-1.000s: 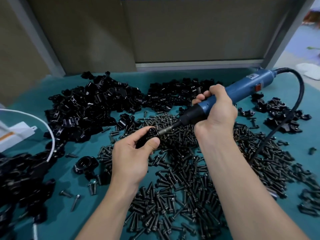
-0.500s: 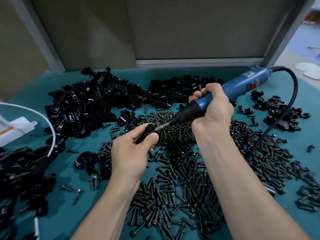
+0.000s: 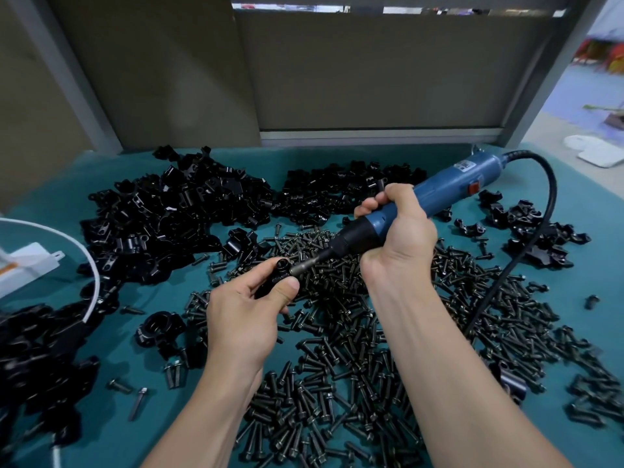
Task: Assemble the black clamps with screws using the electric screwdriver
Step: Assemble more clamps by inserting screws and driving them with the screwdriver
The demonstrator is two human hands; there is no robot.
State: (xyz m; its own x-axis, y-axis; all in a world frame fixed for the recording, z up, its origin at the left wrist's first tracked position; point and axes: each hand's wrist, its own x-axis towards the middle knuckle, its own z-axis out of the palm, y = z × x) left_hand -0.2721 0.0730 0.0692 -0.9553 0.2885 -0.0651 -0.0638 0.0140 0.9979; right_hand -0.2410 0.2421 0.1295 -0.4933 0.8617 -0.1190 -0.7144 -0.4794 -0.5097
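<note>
My left hand [image 3: 246,309] pinches a small black clamp [image 3: 278,273] between thumb and fingers, above the screw pile. My right hand [image 3: 398,231] grips the blue electric screwdriver [image 3: 435,194] round its front end. The driver slants down to the left and its metal bit [image 3: 304,265] meets the clamp at a screw head. Most of the clamp is hidden by my left fingers. Loose black screws [image 3: 337,349] lie in a wide heap under both forearms.
A large heap of black clamp parts [image 3: 162,217] fills the back left of the teal table [image 3: 141,434], with more [image 3: 537,231] at the right. A closed clamp [image 3: 158,327] lies left of my left hand. The black power cord [image 3: 499,282] arcs on the right. A white box [image 3: 23,268] sits at the left edge.
Both hands stay joined at the clamp and bit. The screwdriver's rear has tilted up slightly, and the view has shifted a little.
</note>
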